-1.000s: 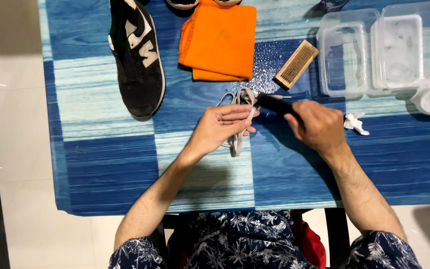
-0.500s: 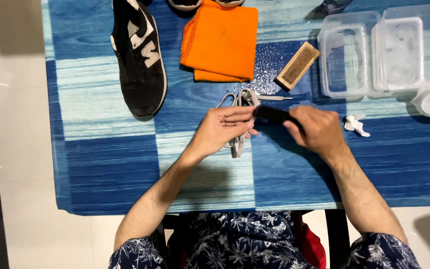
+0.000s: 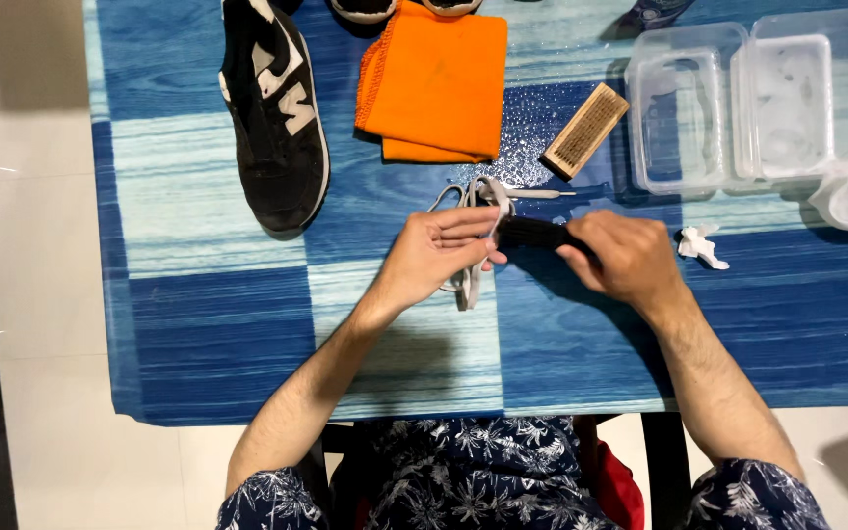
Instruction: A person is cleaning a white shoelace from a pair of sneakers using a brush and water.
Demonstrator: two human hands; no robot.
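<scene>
I see a blue striped surface [image 3: 198,324] over a pale tiled floor [image 3: 41,245]. My left hand [image 3: 439,257] pinches a white shoelace [image 3: 470,196], fingers together on it. My right hand [image 3: 625,257] is clamped on what looks like a dark brush [image 3: 532,233] at the surface's middle. Near them lie a black shoe [image 3: 277,128], orange cloth [image 3: 439,83], wooden brush [image 3: 586,131] and clear tubs [image 3: 753,98].

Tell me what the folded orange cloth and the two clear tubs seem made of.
The folded orange cloth looks like soft matte microfibre or fleece, with a stitched edge. The two clear rectangular tubs look like thin glossy plastic, see-through with bright glints along the rims.
</scene>
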